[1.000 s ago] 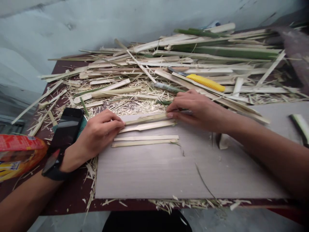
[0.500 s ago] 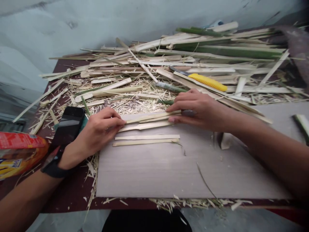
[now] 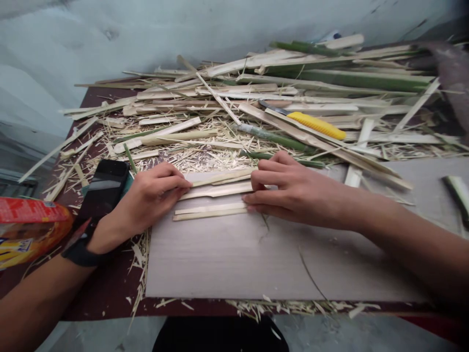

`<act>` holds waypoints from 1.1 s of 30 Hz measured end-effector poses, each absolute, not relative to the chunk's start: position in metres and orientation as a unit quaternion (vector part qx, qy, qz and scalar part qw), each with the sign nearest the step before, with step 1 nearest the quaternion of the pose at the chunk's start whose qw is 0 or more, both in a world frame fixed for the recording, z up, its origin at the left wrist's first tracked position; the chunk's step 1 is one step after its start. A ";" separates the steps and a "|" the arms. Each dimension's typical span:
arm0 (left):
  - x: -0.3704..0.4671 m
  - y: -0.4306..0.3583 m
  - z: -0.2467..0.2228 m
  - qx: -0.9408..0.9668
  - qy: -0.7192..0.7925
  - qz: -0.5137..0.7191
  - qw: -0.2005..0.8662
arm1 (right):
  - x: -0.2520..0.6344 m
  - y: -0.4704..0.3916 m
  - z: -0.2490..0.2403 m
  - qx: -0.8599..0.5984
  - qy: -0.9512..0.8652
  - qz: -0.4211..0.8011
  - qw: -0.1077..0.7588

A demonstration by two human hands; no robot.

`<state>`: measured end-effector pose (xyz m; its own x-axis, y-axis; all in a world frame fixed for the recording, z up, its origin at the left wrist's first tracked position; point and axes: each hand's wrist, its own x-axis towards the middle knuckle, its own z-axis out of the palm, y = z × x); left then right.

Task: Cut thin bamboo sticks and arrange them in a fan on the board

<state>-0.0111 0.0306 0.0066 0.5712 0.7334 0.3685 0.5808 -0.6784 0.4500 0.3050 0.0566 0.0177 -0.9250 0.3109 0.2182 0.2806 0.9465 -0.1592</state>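
Observation:
At their left ends, the two upper bamboo strips (image 3: 220,189) lie under the pinched fingertips of my left hand (image 3: 156,193). These pale strips have uneven, notched edges. Just below them, two slimmer bamboo strips (image 3: 208,212) lie side by side on the grey board (image 3: 220,264). Over the right ends of both pairs is my right hand (image 3: 289,188), its fingers curled and its thumb touching the slimmer strips. My right hand hides those ends. A thin dark fibre (image 3: 313,276) lies lower on the board.
Behind the board, split bamboo pieces (image 3: 330,78) and shavings are heaped against the wall. A knife with a yellow handle (image 3: 317,124) rests on them. To the left are a black phone (image 3: 108,178) and an orange-red packet (image 3: 32,230). A short green-edged piece (image 3: 456,195) sits far right.
My right hand has shifted down and slightly left, from the upper strips' right ends to the slimmer pair, and its fingers have curled in. My left hand stays in place.

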 end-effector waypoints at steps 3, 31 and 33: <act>-0.011 0.031 0.008 0.869 0.383 0.275 0.153 | 0.306 0.057 0.017 -0.164 -0.975 0.089 0.117; 0.007 0.011 0.013 0.905 0.318 0.281 0.028 | 0.315 0.074 0.004 -0.197 -0.951 0.144 0.190; 0.009 0.010 0.010 0.923 0.303 0.238 0.010 | 0.313 0.074 0.003 -0.199 -0.952 0.125 0.197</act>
